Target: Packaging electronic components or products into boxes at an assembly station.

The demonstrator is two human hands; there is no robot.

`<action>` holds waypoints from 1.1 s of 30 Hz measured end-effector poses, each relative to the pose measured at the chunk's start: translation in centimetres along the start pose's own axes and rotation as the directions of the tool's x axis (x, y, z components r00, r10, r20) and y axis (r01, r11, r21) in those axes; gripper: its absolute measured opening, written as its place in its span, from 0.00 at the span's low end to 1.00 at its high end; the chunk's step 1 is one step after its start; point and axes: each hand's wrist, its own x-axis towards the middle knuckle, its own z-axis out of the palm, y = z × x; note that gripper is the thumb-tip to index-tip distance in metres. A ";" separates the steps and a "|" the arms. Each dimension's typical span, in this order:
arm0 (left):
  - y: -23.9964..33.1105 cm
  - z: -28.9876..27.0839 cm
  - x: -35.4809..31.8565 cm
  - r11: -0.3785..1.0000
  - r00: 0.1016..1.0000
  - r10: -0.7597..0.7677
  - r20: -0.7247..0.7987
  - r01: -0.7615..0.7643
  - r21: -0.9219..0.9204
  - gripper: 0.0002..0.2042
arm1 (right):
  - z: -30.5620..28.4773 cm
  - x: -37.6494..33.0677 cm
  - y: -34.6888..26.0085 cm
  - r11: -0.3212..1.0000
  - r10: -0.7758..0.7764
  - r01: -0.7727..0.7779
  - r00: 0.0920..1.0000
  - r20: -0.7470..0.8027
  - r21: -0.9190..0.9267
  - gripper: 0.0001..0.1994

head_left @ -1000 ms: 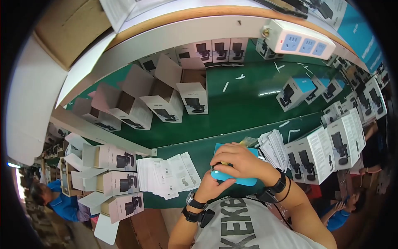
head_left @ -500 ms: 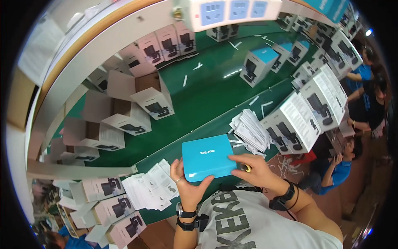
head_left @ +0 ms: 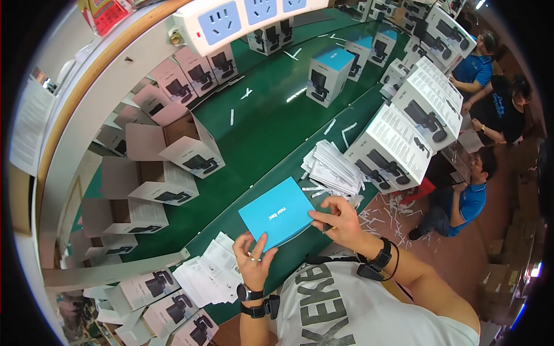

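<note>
Presently, findings run from the left of the view to the right.

Open cartons: several white cartons (head_left: 147, 184) stand on the green belt (head_left: 259, 127) with flaps up; their insides are not clear enough to judge as filled.
Leaflets, left: a loose stack of printed sheets (head_left: 210, 274) lies on the bench edge just beside the left hand; none is taken up.
Left hand: the left hand (head_left: 254, 262) is closed on the near corner of the blue box, fingers on top, thumb side hidden beneath.
Blue box: the flat blue box (head_left: 277, 212) is held tilted above the bench edge, between both hands, lid shut; it sits in no carton.
Right hand: the right hand (head_left: 340, 222) pinches the right edge of the box with fingertips.
Leaflets, right: a second pile of folded sheets (head_left: 334, 167) lies just beyond the right hand.
Closed cartons: sealed white cartons (head_left: 398, 144) stand at the right.
Progress, judged: box in hand only; placing it, and adding any leaflet, appear outstanding.
</note>
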 end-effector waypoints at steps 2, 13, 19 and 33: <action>0.5 -0.9 0.8 0.960 0.987 0.130 0.090 -0.148 0.238 0.25 | -0.4 -0.6 -0.4 0.996 0.082 -0.080 0.996 0.038 -0.051 0.24; 5.8 5.9 5.0 0.635 0.894 0.061 0.445 -0.379 0.674 0.36 | 1.8 -2.7 0.8 0.998 -0.056 0.060 0.986 0.156 -0.022 0.31; 4.5 5.6 4.4 0.579 0.898 0.132 0.419 -0.413 0.703 0.37 | 2.5 -1.4 1.4 0.992 -0.016 0.008 0.998 0.060 0.125 0.25; 5.8 -0.4 10.0 0.655 0.843 0.107 0.527 -0.458 0.600 0.43 | 0.9 0.5 3.8 0.963 -0.090 0.056 0.989 0.121 0.263 0.13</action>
